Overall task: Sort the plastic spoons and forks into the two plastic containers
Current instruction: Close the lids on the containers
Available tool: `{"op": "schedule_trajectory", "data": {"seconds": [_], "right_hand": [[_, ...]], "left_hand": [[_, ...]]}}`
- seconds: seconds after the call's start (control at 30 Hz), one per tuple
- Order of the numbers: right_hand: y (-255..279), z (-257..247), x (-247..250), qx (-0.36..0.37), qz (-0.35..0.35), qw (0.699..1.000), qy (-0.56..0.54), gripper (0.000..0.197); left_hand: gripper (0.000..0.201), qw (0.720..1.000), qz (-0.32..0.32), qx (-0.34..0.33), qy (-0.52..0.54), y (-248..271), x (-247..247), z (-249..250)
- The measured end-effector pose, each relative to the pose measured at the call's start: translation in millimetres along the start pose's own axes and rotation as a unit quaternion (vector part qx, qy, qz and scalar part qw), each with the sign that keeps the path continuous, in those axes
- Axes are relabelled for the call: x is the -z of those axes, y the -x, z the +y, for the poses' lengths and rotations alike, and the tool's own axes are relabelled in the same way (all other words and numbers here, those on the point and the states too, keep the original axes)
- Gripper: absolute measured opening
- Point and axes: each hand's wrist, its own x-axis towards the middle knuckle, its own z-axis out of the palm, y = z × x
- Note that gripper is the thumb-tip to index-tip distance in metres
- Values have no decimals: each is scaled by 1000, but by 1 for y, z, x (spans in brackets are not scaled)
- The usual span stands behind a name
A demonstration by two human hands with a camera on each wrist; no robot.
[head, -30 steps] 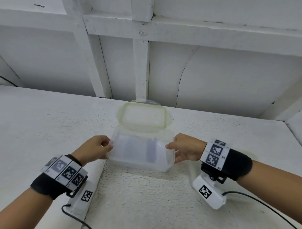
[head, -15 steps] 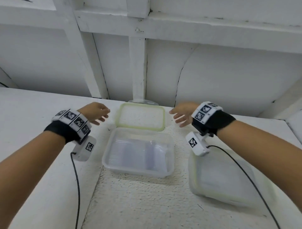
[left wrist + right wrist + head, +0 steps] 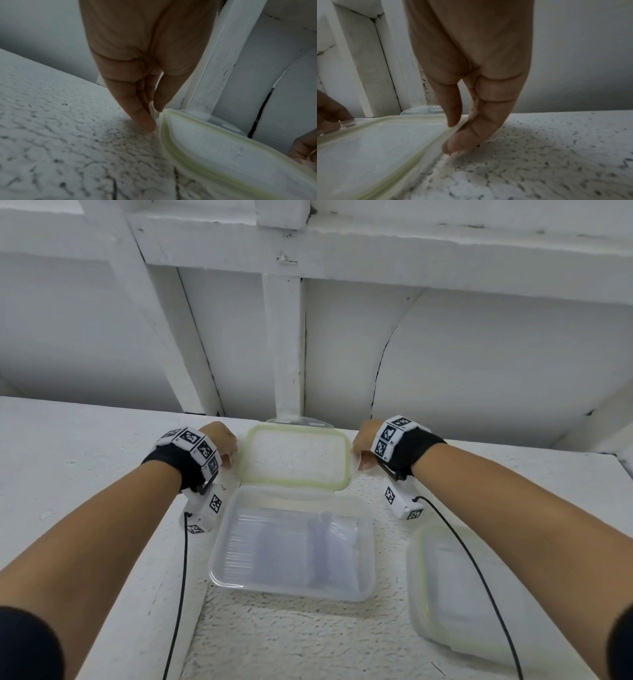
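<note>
Your left hand [image 3: 219,440] and right hand [image 3: 364,445] pinch the green-rimmed clear lid [image 3: 296,455] at 12 o'clock. The filled clear rectangular plastic container [image 3: 291,542] sits open; the closed clear plastic container [image 3: 455,587] waits at 4 o'clock.

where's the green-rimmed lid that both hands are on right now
In the head view the lid lies at the back of the table by the wall, just behind the open container, pinched between left hand and right hand.

Rough, pitted white painted tabletop [image 3: 281,642], translucent smooth plastic container [image 3: 291,542], frosted plastic lid [image 3: 296,455] with pale green rubbery seal, matt black cloth wristbands [image 3: 173,465]
</note>
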Motion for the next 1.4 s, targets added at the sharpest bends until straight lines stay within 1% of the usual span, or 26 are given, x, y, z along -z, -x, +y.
{"op": "schedule_trajectory", "data": {"seconds": [0.03, 0.1, 0.2, 0.27, 0.37, 0.43, 0.5, 0.57, 0.63, 0.7, 0.73, 0.8, 0.87, 0.93, 1.0, 1.03, 1.1, 1.13, 1.17, 1.2, 1.23, 1.27, 1.3, 1.33, 1.37, 1.4], "right_hand": [[-6, 4, 1, 8, -4, 1000, 21, 20], [-11, 6, 3, 6, 7, 1000, -10, 17], [2, 3, 21, 6, 12, 997, -77, 14], [17, 1, 36, 24, 12, 995, -98, 22], [51, 6, 51, 76, 1, 989, -125, 38], [78, 14, 52, 131, -14, 984, -119, 34], [102, 25, 45, 194, -20, 978, -73, 30], [118, 35, 32, 256, 9, 967, 2, 30], [128, 44, 19, 310, 58, 945, 83, 27], [133, 52, 8, 364, 92, 913, 159, 21], [135, 56, 3, 392, 106, 891, 202, 21], [137, 62, -9, 449, 133, 836, 285, 24], [137, 68, -22, 497, 141, 778, 358, 35], [133, 76, -36, 513, 146, 737, 415, 49], [131, 83, -45, 513, 148, 715, 451, 57], [132, 86, -48, 507, 138, 714, 462, 58], [134, 87, -53, 485, 116, 729, 469, 54], [136, 85, -53, 464, 95, 750, 462, 47], [139, 81, -50, 432, 67, 781, 446, 38], [141, 78, -47, 379, 24, 828, 412, 32], [144, 73, -42, 321, -20, 878, 354, 29], [146, 67, -39, 286, -42, 916, 279, 27], [146, 62, -36, 266, -36, 941, 204, 24], [143, 59, -33, 247, -7, 958, 148, 24], [140, 55, -32, 225, 28, 967, 119, 27], [136, 51, -32, 195, 51, 973, 115, 34]], "left_hand": [[15, 1000, 7, -5, 23, -1, 2, -1], [25, 996, 11, -21, 82, 0, 8, 0], [18, 985, 2, -77, 154, 13, 25, 7], [14, 976, -20, -134, 171, 28, 39, 11], [18, 966, -46, -204, 154, 54, 55, 7], [17, 960, -49, -246, 128, 75, 60, 1], [16, 953, -37, -282, 101, 94, 60, -9], [16, 948, -3, -312, 60, 111, 56, -20], [19, 937, 37, -346, 23, 123, 53, -29], [38, 920, 60, -388, -10, 133, 50, -38], [48, 910, 71, -408, -28, 137, 48, -42], [58, 890, 83, -444, -68, 138, 45, -53], [63, 880, 64, -460, -97, 139, 39, -65], [62, 880, 37, -454, -137, 141, 32, -74], [62, 881, 13, -439, -175, 144, 23, -83], [64, 881, 3, -432, -192, 144, 18, -87], [70, 880, -10, -421, -220, 145, 12, -93], [70, 882, -16, -415, -222, 144, 11, -94], [67, 891, -23, -400, -216, 145, 10, -94], [61, 902, -30, -382, -199, 146, 10, -92], [57, 918, -31, -355, -176, 147, 9, -89], [53, 933, -26, -327, -149, 147, 9, -85], [44, 948, -20, -295, -120, 146, 8, -79], [33, 960, -8, -266, -86, 144, 5, -73], [21, 973, -4, -228, -47, 142, 3, -67], [15, 982, -12, -187, -8, 142, 0, -62]]}}
